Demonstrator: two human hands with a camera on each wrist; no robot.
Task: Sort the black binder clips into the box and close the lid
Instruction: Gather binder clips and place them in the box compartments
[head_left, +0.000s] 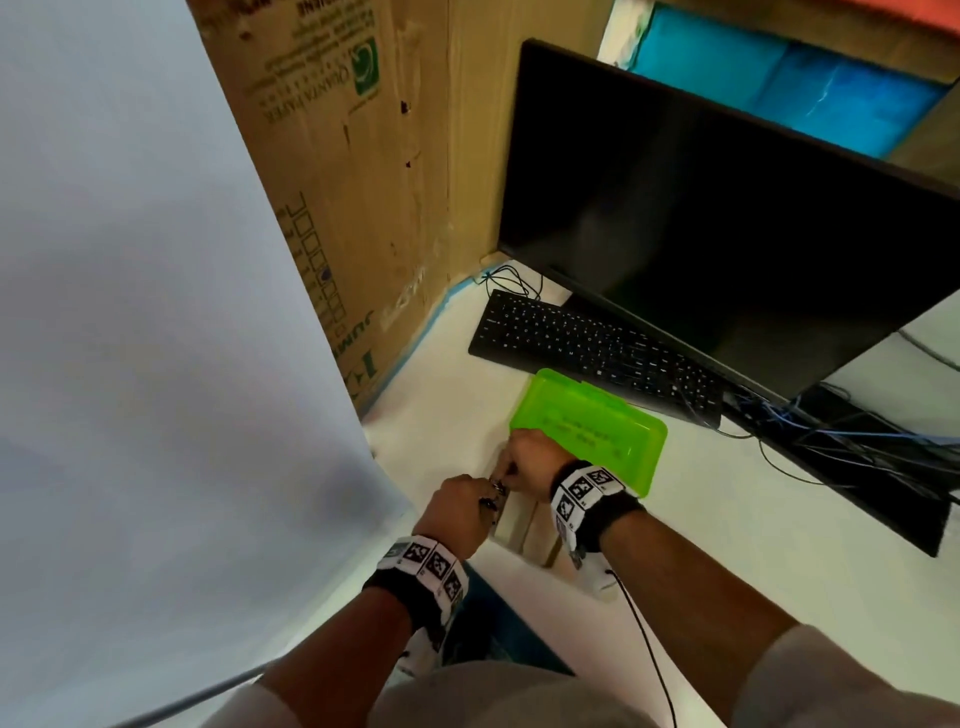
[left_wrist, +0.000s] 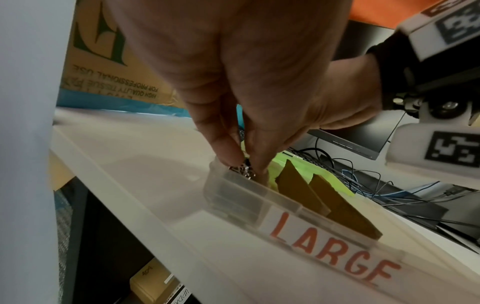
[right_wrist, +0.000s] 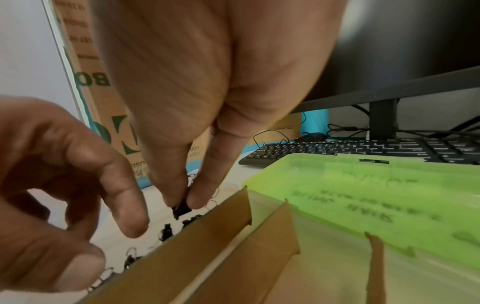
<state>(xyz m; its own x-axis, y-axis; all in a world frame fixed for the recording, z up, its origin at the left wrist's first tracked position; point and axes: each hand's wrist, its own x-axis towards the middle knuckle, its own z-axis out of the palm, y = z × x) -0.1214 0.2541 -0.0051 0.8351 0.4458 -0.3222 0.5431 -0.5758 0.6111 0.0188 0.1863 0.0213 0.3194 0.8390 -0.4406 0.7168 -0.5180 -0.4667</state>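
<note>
A clear box (left_wrist: 233, 197) labelled LARGE sits on the white desk with brown cardboard dividers (right_wrist: 207, 236) inside and its green lid (head_left: 592, 426) swung open behind it. My right hand (head_left: 524, 462) pinches a black binder clip (right_wrist: 182, 207) between thumb and finger over the box's left end compartment. Several black binder clips (right_wrist: 166, 232) lie in that compartment. My left hand (head_left: 457, 509) hovers beside it with curled fingertips (left_wrist: 228, 152) at the box's end wall. A clip (left_wrist: 245, 170) shows between them, but a grip on it is not clear.
A black keyboard (head_left: 592, 353) and dark monitor (head_left: 727, 249) stand behind the lid. Tangled cables (head_left: 857, 441) lie at the right. A tall cardboard carton (head_left: 337, 182) and a pale panel (head_left: 130, 312) wall in the left side. The desk edge is just under my wrists.
</note>
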